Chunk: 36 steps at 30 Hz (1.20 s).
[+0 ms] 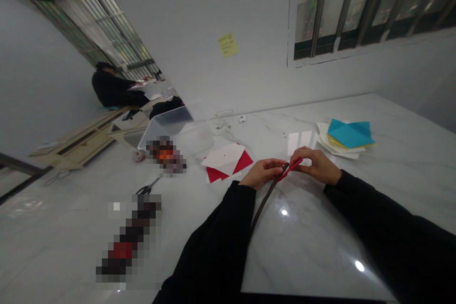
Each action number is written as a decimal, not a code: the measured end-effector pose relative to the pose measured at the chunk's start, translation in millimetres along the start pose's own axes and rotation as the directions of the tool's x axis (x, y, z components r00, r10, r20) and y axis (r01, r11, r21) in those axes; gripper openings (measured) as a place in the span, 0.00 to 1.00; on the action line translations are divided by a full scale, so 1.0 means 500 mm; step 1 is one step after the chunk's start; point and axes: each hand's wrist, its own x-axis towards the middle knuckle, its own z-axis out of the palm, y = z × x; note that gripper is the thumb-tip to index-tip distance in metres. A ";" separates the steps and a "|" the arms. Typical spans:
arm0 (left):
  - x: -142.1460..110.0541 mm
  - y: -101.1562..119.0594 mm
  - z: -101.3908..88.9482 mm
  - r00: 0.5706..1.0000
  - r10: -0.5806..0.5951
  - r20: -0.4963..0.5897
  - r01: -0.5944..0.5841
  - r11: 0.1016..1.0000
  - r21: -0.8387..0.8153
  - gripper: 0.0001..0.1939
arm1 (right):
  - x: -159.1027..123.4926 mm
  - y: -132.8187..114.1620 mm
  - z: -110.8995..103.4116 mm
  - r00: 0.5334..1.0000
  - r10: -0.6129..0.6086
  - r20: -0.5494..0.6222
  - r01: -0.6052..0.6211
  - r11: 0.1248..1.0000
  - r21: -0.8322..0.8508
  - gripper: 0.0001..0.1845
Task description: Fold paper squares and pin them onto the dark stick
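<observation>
Left hand point(263, 174) has a narrow grip on a long thin dark-brown strip point(267, 199), right hand point(316, 166) pinches a slim red paper piece point(291, 169), both just above the white marble counter point(313, 251).

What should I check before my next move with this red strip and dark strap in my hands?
1. Grip: ok. The left hand and right hand both pinch at the same spot.
2. Red paper strip: ok, held between the right hand's fingers.
3. Dark strap: ok, running straight with no visible tangle, until the left sleeve hides its lower end.
4. Contact between strip and strap: cannot tell, the fingers hide it.
5. Scissors: ok, lying on the marble table, left of the hands.
6. Spare paper: ok, red and white sheets to the left, blue sheets to the right.
</observation>
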 end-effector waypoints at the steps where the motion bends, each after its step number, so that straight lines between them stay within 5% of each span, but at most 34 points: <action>1: 0.000 0.000 0.000 1.000 0.002 0.003 -0.002 1.000 0.000 0.27 | 0.000 0.000 0.000 1.000 0.010 0.005 -0.010 1.000 0.004 0.08; 10: -0.003 -0.010 0.005 1.000 0.022 -0.009 -0.022 0.999 0.027 0.23 | -0.006 0.015 0.007 0.972 0.216 0.090 -0.226 0.968 0.114 0.13; 18: 0.005 -0.027 0.002 0.998 0.051 -0.024 -0.050 0.998 0.026 0.26 | -0.006 0.004 0.028 0.887 0.400 0.229 -0.460 0.741 0.489 0.21; 36: 0.000 -0.021 0.008 1.000 0.023 0.001 -0.022 0.995 -0.099 0.29 | -0.010 0.010 0.032 0.849 0.448 0.280 -0.527 0.691 0.494 0.23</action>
